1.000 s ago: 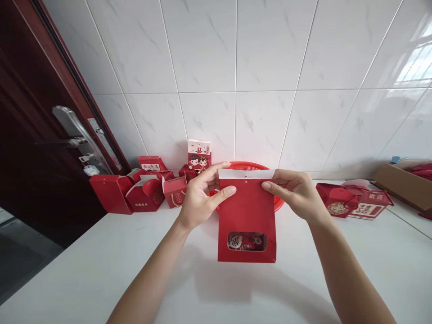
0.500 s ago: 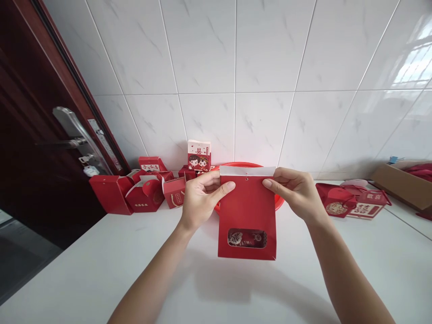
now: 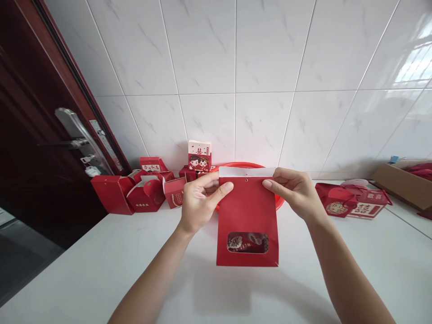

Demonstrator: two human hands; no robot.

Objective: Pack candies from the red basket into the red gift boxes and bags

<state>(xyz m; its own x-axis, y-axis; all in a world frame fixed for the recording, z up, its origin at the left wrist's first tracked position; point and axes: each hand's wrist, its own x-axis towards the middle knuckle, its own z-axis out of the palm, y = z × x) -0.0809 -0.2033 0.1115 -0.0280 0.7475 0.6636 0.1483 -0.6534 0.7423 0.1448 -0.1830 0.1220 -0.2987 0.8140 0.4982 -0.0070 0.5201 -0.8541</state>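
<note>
A tall red gift box (image 3: 248, 207) hangs upright above the white tabletop, held by its upper corners. Through the clear window near its bottom, dark red wrapped candy (image 3: 248, 242) shows. My left hand (image 3: 204, 198) pinches the upper left edge, thumb on the front face and fingers behind. At the upper right edge, my right hand (image 3: 293, 191) grips in the same way. A white flap (image 3: 247, 172) stands at the top, with small holes around its fold. The box's back side is hidden from me.
Behind the gift box sits a red plastic basket (image 3: 236, 164), mostly covered by it. Several red gift boxes (image 3: 145, 193) stand at the left; more red boxes (image 3: 354, 200) are at the right. A cardboard carton (image 3: 398, 182) lies far right. Tiled wall (image 3: 266, 130) bounds the back.
The lower end of the gift box has swung slightly down and toward me, so its window sits lower in view. Both hands keep their grip at the top.
</note>
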